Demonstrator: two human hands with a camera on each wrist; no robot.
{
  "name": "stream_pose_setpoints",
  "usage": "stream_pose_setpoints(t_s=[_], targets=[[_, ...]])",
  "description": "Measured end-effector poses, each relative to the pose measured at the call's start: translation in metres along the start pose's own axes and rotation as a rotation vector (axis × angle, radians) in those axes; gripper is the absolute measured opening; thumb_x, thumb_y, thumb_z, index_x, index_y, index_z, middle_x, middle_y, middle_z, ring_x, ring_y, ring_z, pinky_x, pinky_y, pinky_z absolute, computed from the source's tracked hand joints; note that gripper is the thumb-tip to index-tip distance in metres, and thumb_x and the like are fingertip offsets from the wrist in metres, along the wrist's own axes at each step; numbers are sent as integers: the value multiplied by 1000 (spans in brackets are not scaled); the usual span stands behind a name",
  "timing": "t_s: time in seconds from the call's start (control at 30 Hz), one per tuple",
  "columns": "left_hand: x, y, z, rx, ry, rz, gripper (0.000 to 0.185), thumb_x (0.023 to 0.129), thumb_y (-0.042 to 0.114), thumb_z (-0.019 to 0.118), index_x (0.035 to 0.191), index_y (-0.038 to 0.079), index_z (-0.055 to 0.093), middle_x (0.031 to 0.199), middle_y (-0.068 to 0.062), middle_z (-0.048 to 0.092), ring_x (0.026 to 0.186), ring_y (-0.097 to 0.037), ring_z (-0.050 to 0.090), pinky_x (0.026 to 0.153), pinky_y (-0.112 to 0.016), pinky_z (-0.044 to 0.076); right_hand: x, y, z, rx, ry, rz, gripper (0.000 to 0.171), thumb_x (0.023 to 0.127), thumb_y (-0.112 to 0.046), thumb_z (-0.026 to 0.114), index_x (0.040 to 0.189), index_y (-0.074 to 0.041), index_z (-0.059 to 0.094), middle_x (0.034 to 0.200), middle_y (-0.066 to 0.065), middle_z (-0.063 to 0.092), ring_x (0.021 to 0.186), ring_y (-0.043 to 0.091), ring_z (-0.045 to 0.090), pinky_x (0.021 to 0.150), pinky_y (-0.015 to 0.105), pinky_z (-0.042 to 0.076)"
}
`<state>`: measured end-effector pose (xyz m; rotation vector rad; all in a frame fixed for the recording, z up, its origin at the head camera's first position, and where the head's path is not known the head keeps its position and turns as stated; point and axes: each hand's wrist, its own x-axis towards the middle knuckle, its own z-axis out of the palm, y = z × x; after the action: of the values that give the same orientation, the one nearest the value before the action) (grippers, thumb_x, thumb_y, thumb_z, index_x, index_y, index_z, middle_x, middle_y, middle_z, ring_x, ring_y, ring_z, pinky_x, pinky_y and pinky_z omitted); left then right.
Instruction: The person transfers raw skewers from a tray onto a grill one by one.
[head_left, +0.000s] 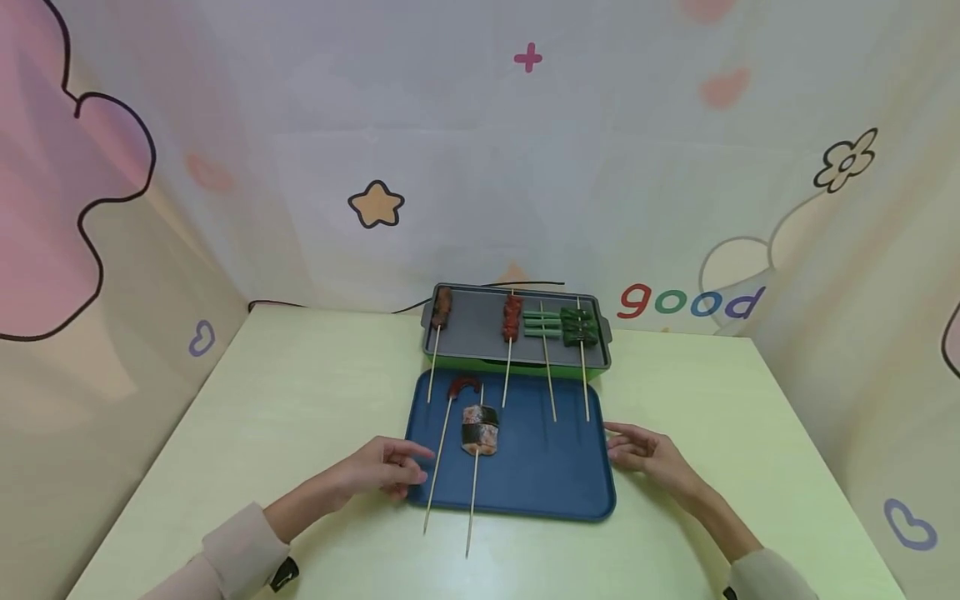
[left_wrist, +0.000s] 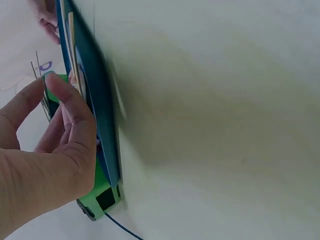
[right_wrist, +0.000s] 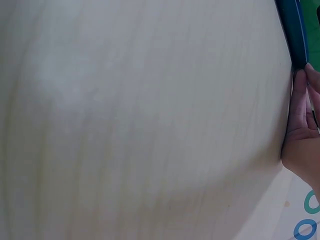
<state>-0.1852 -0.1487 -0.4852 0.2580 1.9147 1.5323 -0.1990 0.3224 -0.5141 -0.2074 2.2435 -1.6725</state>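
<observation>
A blue tray (head_left: pixel 540 475) lies on the pale green table (head_left: pixel 300 392), and two skewers rest on it. One carries a dark-wrapped meat piece (head_left: pixel 480 429), the other a red curved piece (head_left: pixel 463 385); their sticks overhang the tray's front edge. My left hand (head_left: pixel 401 471) rests at the tray's left edge with its fingers relaxed and holds nothing. My right hand (head_left: pixel 626 446) touches the tray's right edge with straight fingers. The left wrist view shows the left hand (left_wrist: pixel 55 125) against the tray (left_wrist: pixel 107 140). The right wrist view shows the right hand (right_wrist: pixel 300 130) just below the tray's corner (right_wrist: pixel 295 30).
Behind the tray stands a grey grill pan (head_left: pixel 480 333) on a green base (left_wrist: pixel 100 195), with several skewers of meat and green vegetables on it. A black cable (head_left: pixel 405 310) runs from it along the back wall. Patterned walls enclose the table on three sides.
</observation>
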Motion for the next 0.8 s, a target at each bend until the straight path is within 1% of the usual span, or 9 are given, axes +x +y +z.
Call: stream_pose_setpoints(t_s=[0.17,0.27,0.33,0.47,0.6,0.67,0.8], targets=[[-11,-8,11,-20,-42,-10,51,97,15,69,142,-4,55,83,-1,73,61,-8,63,58,-22,55,1,1,1,-2,0,1,57,100,-5,63,150,8,42,119,16,69,96,-2,69,81,15,53],[-17,-11,16,-39,-58,-13,54,97,13,69,145,-5,51,86,-4,74,62,-9,64,55,-22,55,1,2,0,-3,-5,-6,57,100,-5,63,151,9,41,120,19,68,97,-1,69,81,15,54],[-20,-13,19,-53,-58,-12,56,97,12,68,146,-6,48,92,-9,77,65,-11,67,55,-22,56,1,3,-1,-4,-3,-16,57,99,-5,64,150,9,42,120,18,68,97,-1,69,82,15,54],[-21,-15,25,-84,-77,-21,60,99,12,66,150,-8,42,104,-18,77,73,-14,73,58,-25,58,-2,4,-2,-13,3,-23,57,99,-4,64,149,10,42,116,8,71,97,-2,69,84,14,54],[-20,-18,31,-113,-103,-32,64,99,13,66,152,-8,37,111,-20,76,80,-16,75,62,-27,61,-3,5,-2,-27,9,-23,57,99,-4,64,149,11,42,113,-3,72,98,-2,69,85,13,54],[-20,-19,32,-125,-95,-34,64,99,13,66,152,-9,37,111,-19,77,81,-16,75,63,-27,61,-2,5,-2,-25,12,-22,57,98,-5,65,149,10,43,112,-4,72,98,-2,69,85,13,54],[-22,-20,32,-140,-66,-28,61,98,11,66,150,-10,40,106,-16,77,78,-13,73,63,-25,60,0,3,0,-13,2,-24,57,99,-6,65,149,10,43,114,0,71,97,-3,69,85,13,54]])
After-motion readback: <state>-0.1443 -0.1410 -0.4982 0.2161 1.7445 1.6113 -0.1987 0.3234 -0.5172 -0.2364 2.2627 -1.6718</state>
